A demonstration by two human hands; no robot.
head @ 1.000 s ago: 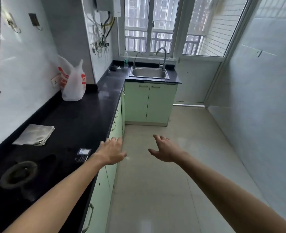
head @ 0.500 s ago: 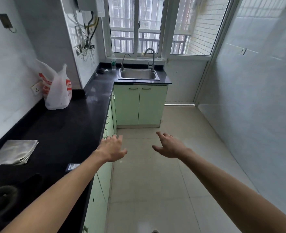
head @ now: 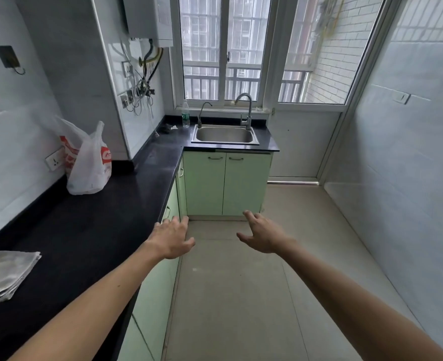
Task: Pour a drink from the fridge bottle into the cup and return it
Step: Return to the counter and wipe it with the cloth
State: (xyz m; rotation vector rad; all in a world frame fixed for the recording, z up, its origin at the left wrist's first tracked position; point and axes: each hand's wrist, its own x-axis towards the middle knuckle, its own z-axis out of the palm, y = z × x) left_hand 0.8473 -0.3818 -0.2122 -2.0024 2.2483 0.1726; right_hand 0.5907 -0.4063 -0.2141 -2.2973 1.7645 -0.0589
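two empty grips spread wide, left hand (head: 172, 239) by black counter (head: 98, 230), right hand (head: 263, 237) over floor (head: 241, 295); sink (head: 225, 135) ahead

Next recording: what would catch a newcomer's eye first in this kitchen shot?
Two bare arms reach forward in the foreground, left hand and right hand both open and empty. On the black countertop along the left wall stands a white plastic bag with red print, with a folded grey cloth nearer the camera. At the far end a steel sink sits under the window.
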